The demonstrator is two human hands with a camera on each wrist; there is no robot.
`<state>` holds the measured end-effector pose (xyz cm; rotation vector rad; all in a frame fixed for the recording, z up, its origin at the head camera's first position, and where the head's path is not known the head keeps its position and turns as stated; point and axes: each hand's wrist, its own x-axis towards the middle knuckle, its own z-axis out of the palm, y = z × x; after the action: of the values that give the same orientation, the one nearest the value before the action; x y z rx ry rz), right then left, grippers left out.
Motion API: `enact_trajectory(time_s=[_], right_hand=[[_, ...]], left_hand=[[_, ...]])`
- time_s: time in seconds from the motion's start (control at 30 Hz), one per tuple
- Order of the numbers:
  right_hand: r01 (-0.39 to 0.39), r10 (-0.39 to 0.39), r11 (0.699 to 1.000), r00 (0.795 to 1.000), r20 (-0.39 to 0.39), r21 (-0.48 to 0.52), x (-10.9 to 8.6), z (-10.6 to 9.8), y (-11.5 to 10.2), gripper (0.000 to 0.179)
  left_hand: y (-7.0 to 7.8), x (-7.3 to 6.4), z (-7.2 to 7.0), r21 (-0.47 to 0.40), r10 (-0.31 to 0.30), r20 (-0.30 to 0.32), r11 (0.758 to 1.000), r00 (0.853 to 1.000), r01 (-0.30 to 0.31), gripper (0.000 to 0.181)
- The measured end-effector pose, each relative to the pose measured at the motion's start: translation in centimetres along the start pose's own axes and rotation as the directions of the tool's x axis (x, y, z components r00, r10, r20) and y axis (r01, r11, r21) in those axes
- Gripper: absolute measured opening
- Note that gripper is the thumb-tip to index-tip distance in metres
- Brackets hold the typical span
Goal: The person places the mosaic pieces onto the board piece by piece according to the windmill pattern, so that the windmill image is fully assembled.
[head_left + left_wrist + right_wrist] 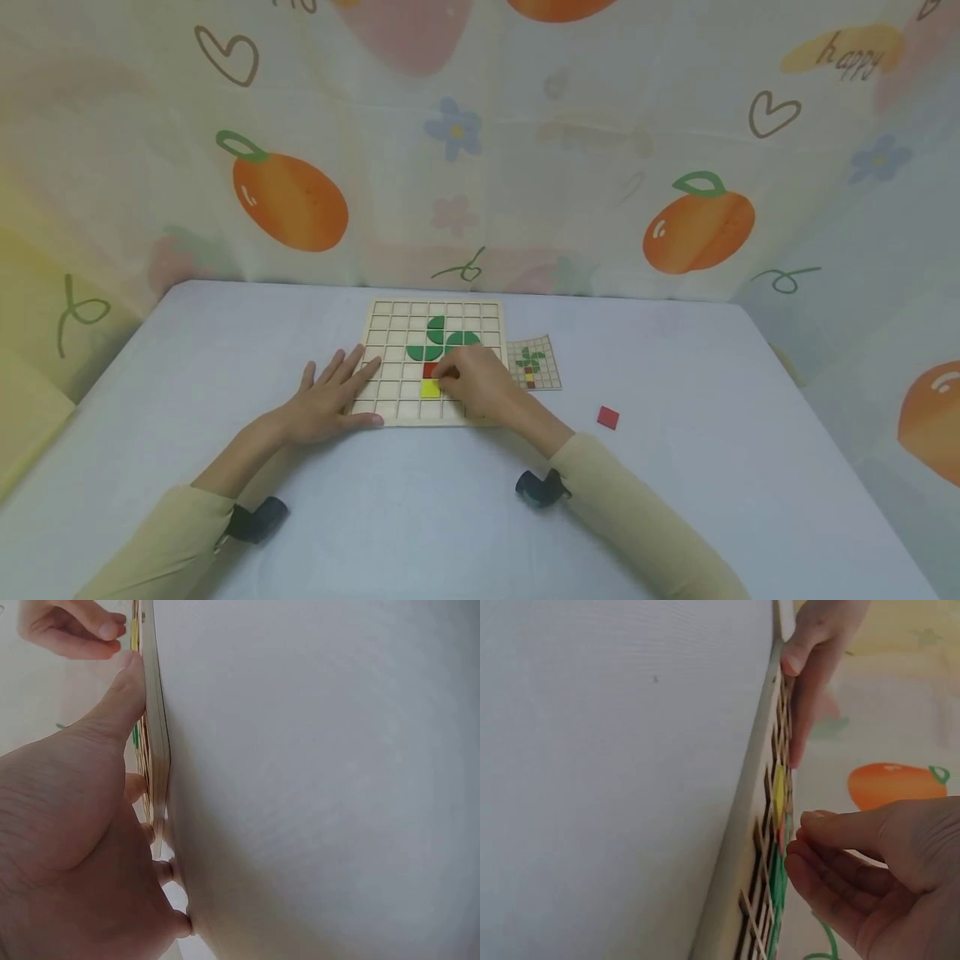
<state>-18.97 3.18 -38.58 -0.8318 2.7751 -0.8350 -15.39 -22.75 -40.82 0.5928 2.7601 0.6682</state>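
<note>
A pale wooden grid board lies on the table with several green quarter-round tiles, a red square tile and a yellow square tile in its cells. Spread fingers of my left hand rest at the board's left side, the thumb at its front left corner. Over the board, my right hand has its fingers curled, thumb and fingertips close together beside the red and yellow tiles. In the right wrist view, nothing shows between the fingertips of the right hand, close above the board's surface.
A small pattern card with a green, yellow and red figure lies against the board's right side. Farther right, a loose red square tile lies on the white table. A fruit-printed cloth hangs behind.
</note>
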Motion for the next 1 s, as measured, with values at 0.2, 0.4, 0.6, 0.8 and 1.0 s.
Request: enact_trajectory(time_s=[0.2, 0.4, 0.6, 0.8, 1.0], right_hand=[[-0.008, 0.008, 1.000, 1.000, 0.004, 0.017, -0.6, -1.5, 0.3, 0.015], [-0.029, 0.029, 0.999, 0.999, 0.019, 0.024, -1.5, -2.8, 1.3, 0.016], [-0.053, 0.053, 0.998, 0.998, 0.028, 0.013, -2.7, -3.9, 2.7, 0.019], [-0.001, 0.000, 1.000, 0.999, 0.051, 0.028, -4.0, -5.2, 4.1, 0.021], [0.037, -0.036, 0.999, 0.997, 0.071, -0.013, -5.1, -6.3, 5.2, 0.021]], left_hand=[[0.0, -0.1, 0.0, 0.000, -0.004, -0.004, 1.000, 1.000, 0.004, 0.094], [-0.1, 0.0, 0.0, -0.002, -0.009, 0.001, 1.000, 1.000, 0.009, 0.094], [-0.1, 0.0, 0.1, -0.002, -0.012, 0.005, 1.000, 1.000, 0.012, 0.094], [0.0, 0.0, 0.0, -0.010, -0.009, 0.006, 1.000, 1.000, 0.009, 0.094], [0.1, -0.1, -0.1, -0.018, -0.007, 0.008, 1.000, 1.000, 0.008, 0.093]])
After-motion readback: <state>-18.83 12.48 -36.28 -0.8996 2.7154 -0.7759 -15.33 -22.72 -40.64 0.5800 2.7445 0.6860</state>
